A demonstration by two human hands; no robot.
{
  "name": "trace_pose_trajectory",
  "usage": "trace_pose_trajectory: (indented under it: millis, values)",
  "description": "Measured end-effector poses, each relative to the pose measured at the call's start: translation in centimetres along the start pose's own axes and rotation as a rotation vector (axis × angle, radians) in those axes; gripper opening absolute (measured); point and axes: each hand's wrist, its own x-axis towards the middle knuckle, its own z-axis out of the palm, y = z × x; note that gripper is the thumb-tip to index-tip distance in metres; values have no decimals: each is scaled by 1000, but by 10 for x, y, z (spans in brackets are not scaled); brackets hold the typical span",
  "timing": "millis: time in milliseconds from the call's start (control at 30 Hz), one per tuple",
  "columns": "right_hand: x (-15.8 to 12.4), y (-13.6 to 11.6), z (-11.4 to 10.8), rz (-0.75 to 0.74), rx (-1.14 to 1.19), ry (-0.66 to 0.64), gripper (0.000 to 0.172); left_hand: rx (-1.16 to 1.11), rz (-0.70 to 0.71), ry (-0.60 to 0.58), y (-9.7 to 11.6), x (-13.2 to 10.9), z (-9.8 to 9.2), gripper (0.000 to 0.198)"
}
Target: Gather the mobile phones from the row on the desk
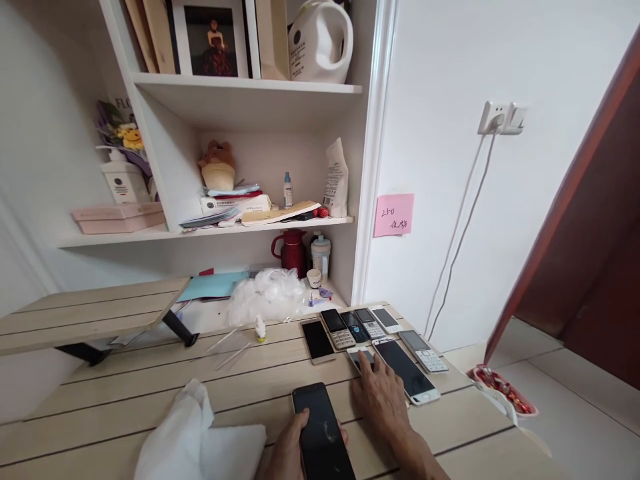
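In my left hand (289, 443), held from below with the thumb along its edge, is a black smartphone (323, 427), screen up with pale marks on the glass. My right hand (383, 393) is bent over a small white phone (356, 355), its fingers closed on it and hiding most of it. Right beside that hand lies a large white smartphone (407, 370) with a dark screen. Around them lie a keypad phone (344, 339), a dark phone (355, 327), a gold smartphone (318, 341) and a white keypad phone (430, 360).
White cloth (200, 440) lies on the slatted table (270, 383) at the front left. Behind it are a small dropper bottle (261, 329), clear plastic bags (270, 293) and a raised wooden stand (100, 307). Shelves (250, 83) rise behind; a pink note (394, 215) is on the wall.
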Motion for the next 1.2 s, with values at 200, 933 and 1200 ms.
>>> trace_pose_trajectory:
  millis: [200, 933, 1200]
  values:
    - [3, 3, -1, 57, 173, -52, 48, 3, 13, -4, 6, -11, 3, 39]
    - [-72, -72, -44, -271, 568, -231, 40, 32, 332, -6, 8, -19, -10, 26]
    - [-61, -67, -59, -171, 486, -171, 36, -7, 135, -61, 2, -23, 13, 37]
